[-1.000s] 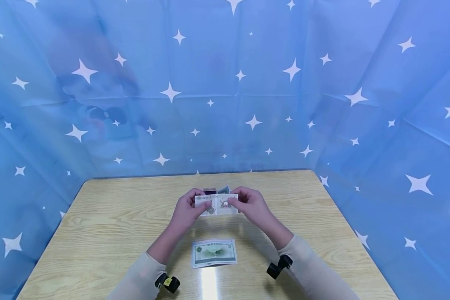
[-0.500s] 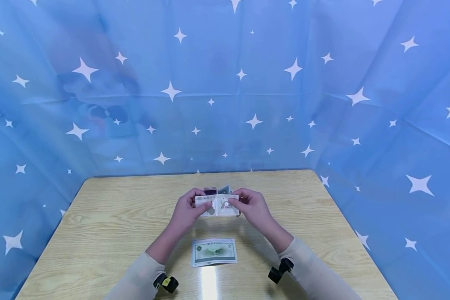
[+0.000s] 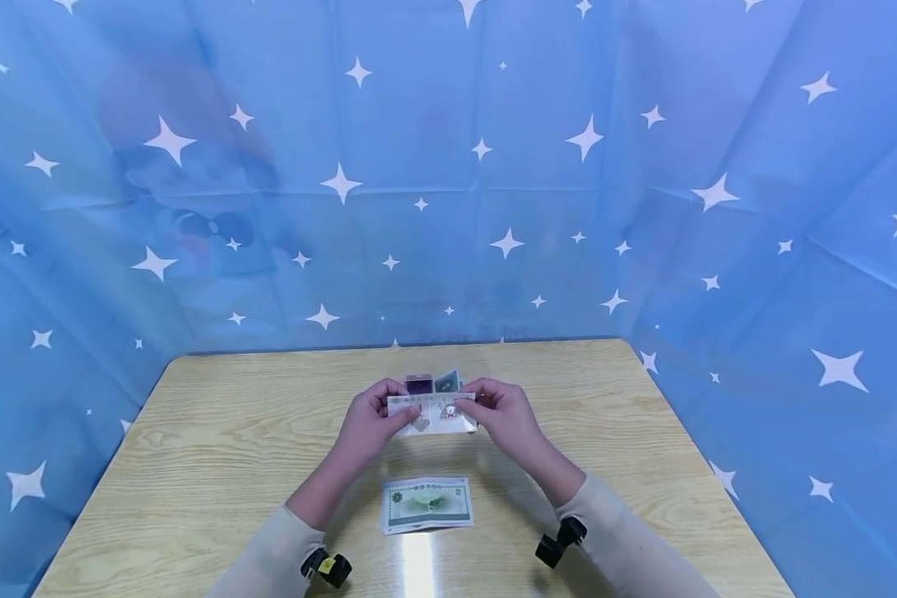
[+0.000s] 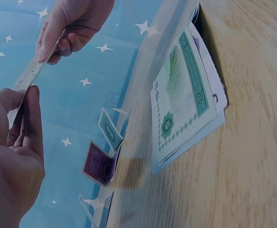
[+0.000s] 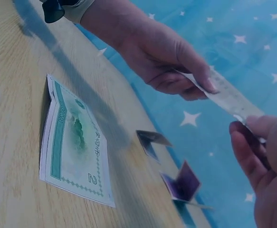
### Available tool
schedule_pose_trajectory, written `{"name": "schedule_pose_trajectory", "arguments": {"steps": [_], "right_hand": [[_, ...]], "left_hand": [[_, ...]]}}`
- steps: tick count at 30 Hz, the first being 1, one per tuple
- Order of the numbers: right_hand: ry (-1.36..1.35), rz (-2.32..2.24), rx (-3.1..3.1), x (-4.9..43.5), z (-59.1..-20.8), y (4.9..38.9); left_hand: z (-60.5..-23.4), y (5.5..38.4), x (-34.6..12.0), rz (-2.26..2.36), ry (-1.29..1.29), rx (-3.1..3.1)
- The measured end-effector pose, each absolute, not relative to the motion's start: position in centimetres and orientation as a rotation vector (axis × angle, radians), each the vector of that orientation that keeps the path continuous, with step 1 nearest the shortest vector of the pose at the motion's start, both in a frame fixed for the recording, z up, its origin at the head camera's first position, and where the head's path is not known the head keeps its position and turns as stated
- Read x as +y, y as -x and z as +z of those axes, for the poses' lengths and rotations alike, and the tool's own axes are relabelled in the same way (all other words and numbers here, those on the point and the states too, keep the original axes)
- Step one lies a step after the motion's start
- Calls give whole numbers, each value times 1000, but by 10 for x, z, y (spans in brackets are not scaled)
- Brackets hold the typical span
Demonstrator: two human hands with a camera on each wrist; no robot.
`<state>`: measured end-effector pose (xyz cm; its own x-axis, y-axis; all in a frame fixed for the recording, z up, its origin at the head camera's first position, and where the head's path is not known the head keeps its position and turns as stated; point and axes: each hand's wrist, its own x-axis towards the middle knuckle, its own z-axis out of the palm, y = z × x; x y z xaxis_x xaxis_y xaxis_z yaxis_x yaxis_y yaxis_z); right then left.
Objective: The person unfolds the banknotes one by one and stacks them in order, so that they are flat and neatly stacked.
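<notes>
pinching one end each, the left hand (image 3: pixel 369 421) and the right hand (image 3: pixel 504 412) hold a pale paper note (image 3: pixel 435 422) between them. we think it takes two hands because thin paper flops, and a hold on both sides pulls it straight. the biggest thing we see is the blue cloth (image 3: pixel 448 224) with white stars, hanging at the back like a wall. next comes the wooden table (image 3: pixel 232 465), which gives the papers a flat place to lie or stand. close to the person, on the wood, lies a stack of notes (image 3: pixel 428 504) with a green 2 on top. its edges do not line up, and we guess it sits there to be easy to reach. the pale note is up off the table, past that stack. smallest are the bent papers beyond the hands: a purple paper (image 4: pixel 99 162), a green paper (image 4: pixel 110 130) and a third paper (image 5: pixel 152 137), whose colour we cannot tell. we guess the bend in each one helps it stand up.
</notes>
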<state>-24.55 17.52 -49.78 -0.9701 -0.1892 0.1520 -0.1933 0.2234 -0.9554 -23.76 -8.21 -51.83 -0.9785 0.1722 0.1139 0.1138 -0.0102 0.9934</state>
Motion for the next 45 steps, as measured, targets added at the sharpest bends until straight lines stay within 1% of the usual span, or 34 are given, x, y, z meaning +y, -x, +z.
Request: {"name": "schedule_pose_trajectory", "arguments": {"steps": [27, 37, 45], "right_hand": [[-385, 1944, -2468, 179, -502, 242], [-402, 2064, -2504, 181, -502, 238], [-396, 2146, -2496, 180, -500, 237]], "left_hand": [[-519, 232, -92, 2101, -324, 2172], [-521, 230, -96, 2118, -308, 2222], [-523, 228, -99, 2103, -307, 2127]]}}
